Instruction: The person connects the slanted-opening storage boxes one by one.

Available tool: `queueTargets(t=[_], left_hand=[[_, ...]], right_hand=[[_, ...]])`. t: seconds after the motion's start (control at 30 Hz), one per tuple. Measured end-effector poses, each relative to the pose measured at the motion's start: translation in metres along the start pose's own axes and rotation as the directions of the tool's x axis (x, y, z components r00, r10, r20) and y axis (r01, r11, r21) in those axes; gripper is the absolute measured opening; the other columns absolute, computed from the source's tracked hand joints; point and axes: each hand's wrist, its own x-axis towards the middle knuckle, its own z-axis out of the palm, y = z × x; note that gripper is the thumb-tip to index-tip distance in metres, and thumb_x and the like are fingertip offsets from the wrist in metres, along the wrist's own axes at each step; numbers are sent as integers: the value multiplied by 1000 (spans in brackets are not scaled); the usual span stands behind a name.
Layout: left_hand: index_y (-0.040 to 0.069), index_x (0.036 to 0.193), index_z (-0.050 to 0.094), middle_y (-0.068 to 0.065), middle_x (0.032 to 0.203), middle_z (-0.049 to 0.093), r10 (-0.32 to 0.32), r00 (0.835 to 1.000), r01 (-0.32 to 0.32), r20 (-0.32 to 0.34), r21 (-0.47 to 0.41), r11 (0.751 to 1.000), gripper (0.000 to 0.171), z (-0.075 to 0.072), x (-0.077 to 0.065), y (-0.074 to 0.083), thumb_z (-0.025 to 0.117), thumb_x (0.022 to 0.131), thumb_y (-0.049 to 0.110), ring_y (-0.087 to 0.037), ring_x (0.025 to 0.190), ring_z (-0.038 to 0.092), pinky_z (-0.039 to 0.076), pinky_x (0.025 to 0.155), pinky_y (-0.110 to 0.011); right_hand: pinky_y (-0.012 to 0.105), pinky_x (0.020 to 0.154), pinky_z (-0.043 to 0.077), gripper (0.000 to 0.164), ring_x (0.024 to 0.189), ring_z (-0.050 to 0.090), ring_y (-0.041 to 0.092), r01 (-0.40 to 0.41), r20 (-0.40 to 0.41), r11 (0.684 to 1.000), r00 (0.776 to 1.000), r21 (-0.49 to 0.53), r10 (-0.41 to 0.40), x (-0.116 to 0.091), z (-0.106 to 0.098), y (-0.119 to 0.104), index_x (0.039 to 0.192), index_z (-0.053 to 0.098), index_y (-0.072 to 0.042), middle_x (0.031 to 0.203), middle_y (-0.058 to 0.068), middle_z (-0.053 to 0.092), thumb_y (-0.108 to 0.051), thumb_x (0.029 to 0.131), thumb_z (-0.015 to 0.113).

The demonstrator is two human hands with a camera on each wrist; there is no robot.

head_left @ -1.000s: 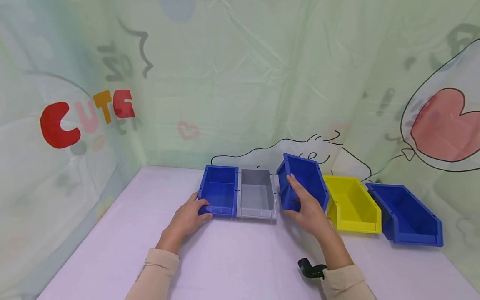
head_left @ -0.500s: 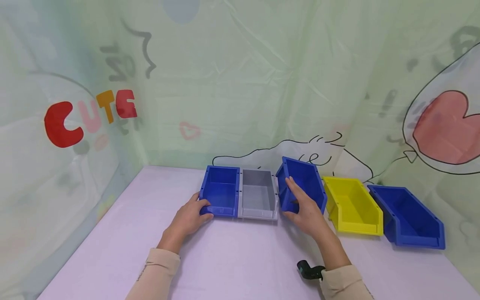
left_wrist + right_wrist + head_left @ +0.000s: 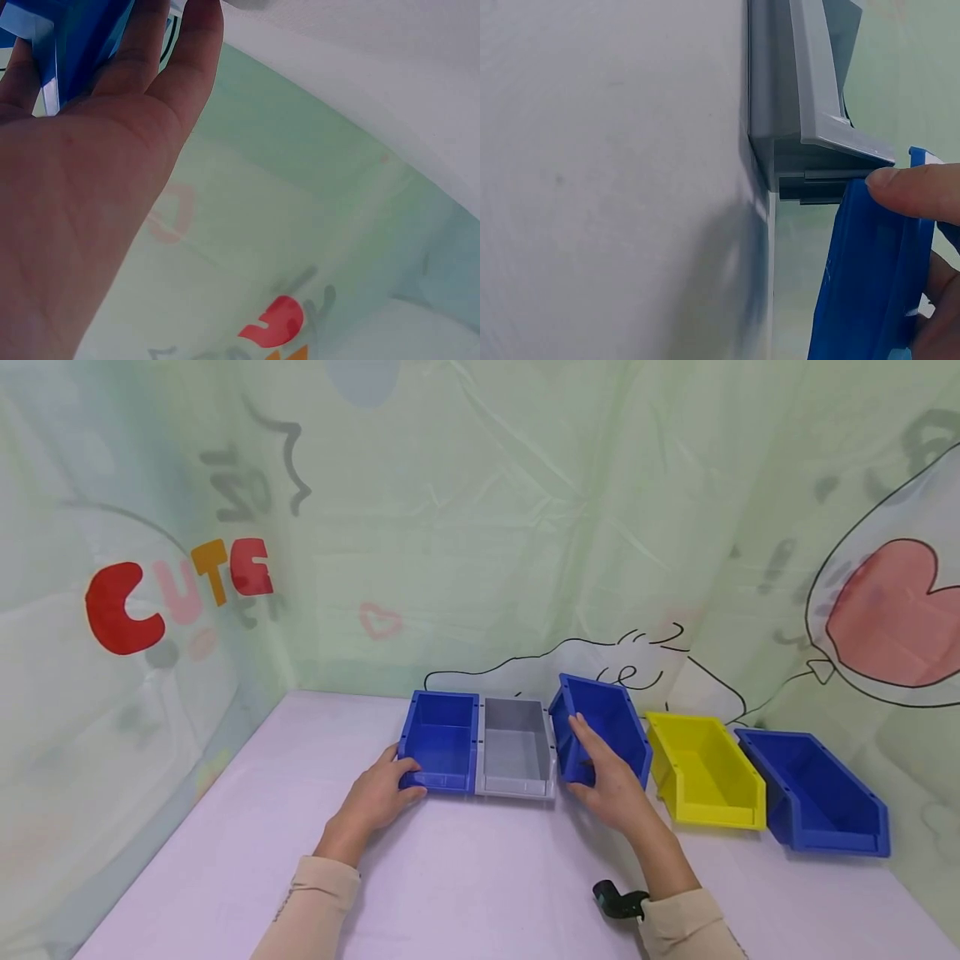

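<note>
My left hand point(image 3: 381, 793) holds the front left corner of a blue storage bin point(image 3: 442, 752), its thumb over the low front lip. Against that bin's right side stands a grey storage bin point(image 3: 516, 787). A second blue bin point(image 3: 611, 714) is tilted in my right hand point(image 3: 617, 783), just right of the grey one. In the right wrist view, my thumb presses this bin's edge point(image 3: 870, 262) close to the rail on the grey bin's side point(image 3: 776, 97); whether the two touch is unclear. The left wrist view shows only part of the left blue bin point(image 3: 82, 45) behind the fingers.
To the right stand a yellow bin point(image 3: 716, 814) and another blue bin point(image 3: 840, 842). A black curved object point(image 3: 618, 902) shows beside the right sleeve. White cloth point(image 3: 480, 877) covers the table, with a printed curtain point(image 3: 450, 527) behind and at both sides.
The blue bin in my right hand has come down a little and shifted slightly left toward the grey bin. My left hand keeps its hold on the left blue bin.
</note>
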Motion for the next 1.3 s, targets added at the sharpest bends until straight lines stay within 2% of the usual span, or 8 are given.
queueTargets(t=[0.27, 0.53, 0.77, 1.13, 1.3], left_hand=[[10, 124, 70, -24, 159, 43, 2, 1000, -2, -2, 11, 1000, 35, 2, 0, -3, 77, 94, 26, -46, 138, 53, 45, 112, -60], [9, 122, 70, -25, 157, 44, 9, 1000, -9, -11, 2, 1000, 33, 0, -1, -2, 77, 93, 24, -46, 137, 53, 46, 112, -60], [9, 122, 70, -26, 157, 44, 13, 1000, -13, -13, 1, 1000, 34, -3, -1, 0, 77, 93, 25, -46, 137, 53, 46, 112, -60], [9, 122, 70, -26, 157, 45, 16, 1000, -16, -18, 2, 1000, 32, 0, -1, 0, 77, 94, 24, -46, 135, 55, 46, 112, -58], [9, 123, 70, -25, 157, 44, 17, 1000, -17, -17, 9, 1000, 35, 0, 0, 0, 77, 93, 26, -45, 135, 55, 46, 112, -58]], right_hand=[[65, 110, 43, 101, 136, 51, 53, -1, 15, 1000, 1000, -21, 2, 0, 3, -5, 167, 16, -18, 173, 15, 18, 4, 88, 75], [67, 111, 40, 99, 142, 44, 53, -2, 17, 999, 1000, -42, 3, 1, 3, -8, 167, 17, -19, 173, 13, 18, 2, 89, 75], [77, 116, 25, 99, 149, 36, 49, -15, 39, 994, 999, -107, 19, 3, 2, -11, 167, 15, -19, 174, 12, 16, -1, 89, 74], [77, 117, 23, 100, 146, 42, 48, -22, 63, 988, 998, -155, 32, 5, 1, -14, 167, 15, -21, 174, 8, 16, -1, 88, 74], [81, 114, 21, 103, 136, 54, 48, -40, 68, 988, 996, -150, 51, 6, 1, -14, 167, 13, -26, 175, 5, 15, -1, 88, 73]])
